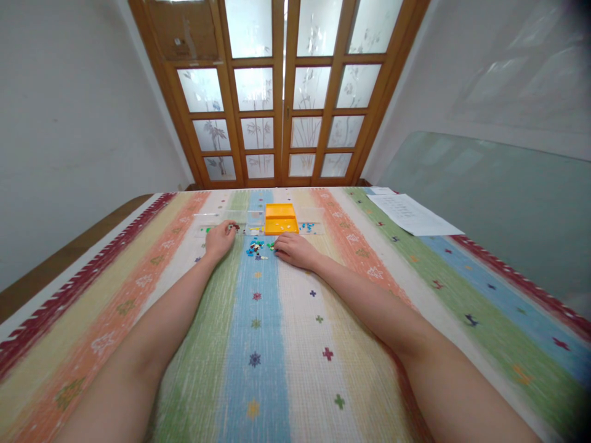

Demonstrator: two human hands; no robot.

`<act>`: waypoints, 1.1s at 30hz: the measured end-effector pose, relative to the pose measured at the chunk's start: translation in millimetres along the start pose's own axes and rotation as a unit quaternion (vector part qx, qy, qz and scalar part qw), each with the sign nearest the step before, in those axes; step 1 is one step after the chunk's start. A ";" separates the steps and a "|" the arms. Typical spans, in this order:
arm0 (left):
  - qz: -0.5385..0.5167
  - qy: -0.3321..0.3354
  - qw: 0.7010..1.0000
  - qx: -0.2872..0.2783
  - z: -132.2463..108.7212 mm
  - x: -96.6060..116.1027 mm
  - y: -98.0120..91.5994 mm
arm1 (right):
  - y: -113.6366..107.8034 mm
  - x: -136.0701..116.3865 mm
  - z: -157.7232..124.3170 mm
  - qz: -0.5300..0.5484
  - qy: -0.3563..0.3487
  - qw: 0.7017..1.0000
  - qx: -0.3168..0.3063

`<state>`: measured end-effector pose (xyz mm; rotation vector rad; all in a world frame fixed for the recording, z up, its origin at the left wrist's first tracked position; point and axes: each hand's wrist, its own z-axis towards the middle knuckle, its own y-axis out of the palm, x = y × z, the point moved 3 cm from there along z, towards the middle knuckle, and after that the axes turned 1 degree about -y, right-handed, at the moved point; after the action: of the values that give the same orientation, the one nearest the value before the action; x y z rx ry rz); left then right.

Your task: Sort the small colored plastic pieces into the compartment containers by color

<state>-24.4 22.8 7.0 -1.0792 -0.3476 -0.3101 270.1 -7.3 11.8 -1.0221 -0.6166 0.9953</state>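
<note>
My left hand [220, 239] is over the left clear plastic box [207, 217], its fingers closed close to some small dark brown pieces [234, 227]. Whether a piece is between those fingertips is too small to see. On the cloth in the middle lies a loose pile of small blue, white, brown and green pieces [255, 248]. My right hand [294, 248] rests at the right side of this pile with bent fingers held together, by a few green pieces [271, 245]. What its fingertips hold, if anything, is hidden.
An orange open box [281, 211] with a few white pieces stands beyond my right hand. Blue pieces [306, 227] lie in a clear tray on its right. Written paper [413, 214] lies at the far right of the striped tablecloth [252, 394]. Wooden glazed doors [282, 92] are behind.
</note>
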 end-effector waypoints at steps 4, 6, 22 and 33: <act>0.000 -0.001 1.000 0.001 0.3 -0.5 -0.3 | 2.1 0.4 -1.4 0.042 0.017 0.999 0.011; 0.001 -0.005 1.000 0.003 0.7 -1.2 -1.3 | 4.6 2.9 -2.6 0.071 0.034 0.997 0.027; -0.003 -0.010 1.000 -0.005 1.0 0.2 -5.8 | -15.3 101.1 -49.1 0.080 0.403 0.885 0.220; -0.004 -0.010 1.000 -0.007 1.3 -0.6 -5.6 | -8.5 109.8 -54.4 0.123 0.417 0.862 0.262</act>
<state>-27.4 21.6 11.8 -1.0951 -0.3689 -0.3096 366.0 67.5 -5.3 -0.9287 0.4975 0.7641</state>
